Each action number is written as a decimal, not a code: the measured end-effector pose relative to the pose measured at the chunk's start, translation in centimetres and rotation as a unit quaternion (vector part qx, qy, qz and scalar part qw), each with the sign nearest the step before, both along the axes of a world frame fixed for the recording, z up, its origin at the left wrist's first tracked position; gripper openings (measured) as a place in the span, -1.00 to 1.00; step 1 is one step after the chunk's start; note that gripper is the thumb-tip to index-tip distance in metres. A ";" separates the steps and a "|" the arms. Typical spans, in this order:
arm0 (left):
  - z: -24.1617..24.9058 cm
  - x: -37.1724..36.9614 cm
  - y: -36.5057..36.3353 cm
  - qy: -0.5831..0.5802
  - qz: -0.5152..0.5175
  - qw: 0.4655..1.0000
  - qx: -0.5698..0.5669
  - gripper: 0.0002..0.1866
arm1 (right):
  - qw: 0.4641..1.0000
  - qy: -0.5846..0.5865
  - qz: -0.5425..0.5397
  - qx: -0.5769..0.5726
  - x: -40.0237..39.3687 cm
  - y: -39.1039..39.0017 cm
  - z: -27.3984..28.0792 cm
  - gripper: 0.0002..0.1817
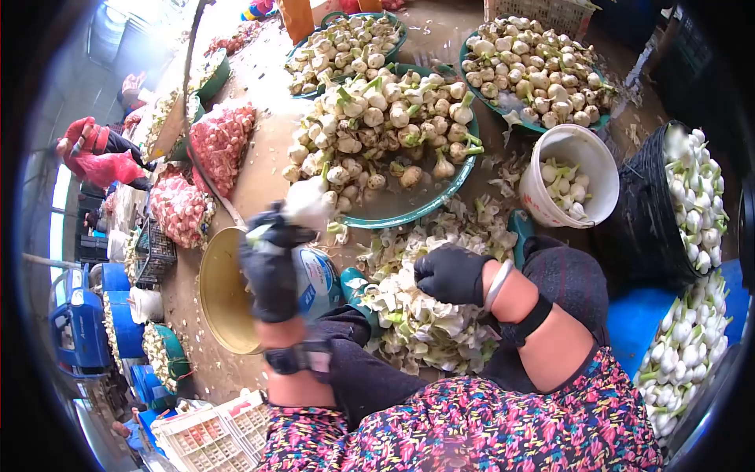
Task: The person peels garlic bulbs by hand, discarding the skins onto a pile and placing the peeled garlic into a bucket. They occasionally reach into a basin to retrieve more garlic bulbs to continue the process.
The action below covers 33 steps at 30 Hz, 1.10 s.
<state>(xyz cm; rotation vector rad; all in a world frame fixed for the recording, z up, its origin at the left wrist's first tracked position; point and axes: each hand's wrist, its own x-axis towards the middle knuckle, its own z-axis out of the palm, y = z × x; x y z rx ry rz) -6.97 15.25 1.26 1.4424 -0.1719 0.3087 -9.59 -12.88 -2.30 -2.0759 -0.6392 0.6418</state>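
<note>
My left hand [271,267], in a black glove and smeared by motion, is raised over the rim of a yellowish basin [224,291]. A blurred whitish garlic bulb [308,204] shows at its fingertips, and the fingers look closed on it. My right hand [452,274], also gloved in black, is curled closed above a heap of peeled garlic skins [429,326] between my legs; what it holds, if anything, is hidden. In front of both hands, a wide green-rimmed tub [417,212] holds many garlic bulbs [377,118] with short green stems.
A white bucket [531,177] with some peeled bulbs stands at the right. Beside it a black container [637,204] is full of white bulbs, with more bulbs [684,346] piled below. Another green tub [519,118] lies behind. Pink net sacks [224,149], crates and people are at the left.
</note>
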 end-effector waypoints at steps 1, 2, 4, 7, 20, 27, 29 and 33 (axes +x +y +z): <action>4.1 -0.8 0.1 0.010 0.107 0.988 0.109 -0.70 | 0.997 -0.002 0.021 -0.073 -0.2 0.0 0.6 -0.76; 4.4 -0.5 3.8 0.001 0.155 0.961 0.228 -0.73 | 0.994 0.008 -0.001 -0.106 -0.1 -0.1 1.2 -0.73; 5.5 -0.3 9.1 0.031 0.212 0.881 0.423 -0.79 | 0.995 0.043 -0.050 -0.080 0.6 -0.7 2.5 -0.73; 5.7 0.9 7.4 0.006 0.148 0.838 0.525 -0.74 | 0.992 0.070 -0.110 -0.001 0.7 -1.0 2.5 -0.72; -18.6 17.1 -12.6 -0.139 -0.075 0.612 0.775 -0.66 | 0.978 -0.047 -0.191 0.066 1.4 -2.8 2.6 -0.66; -21.2 18.8 -11.1 0.053 -0.190 0.588 0.785 -0.45 | 0.971 -0.112 -0.207 0.033 2.2 -3.6 2.2 -0.62; -17.5 17.2 -10.4 0.157 -0.173 0.687 0.688 -0.69 | 0.963 -0.052 -0.256 0.062 2.2 -4.1 2.5 -0.61; -10.9 12.9 -8.3 0.248 -0.271 0.904 0.220 -0.63 | 0.936 -0.049 -0.333 0.104 2.4 -3.6 1.5 -0.27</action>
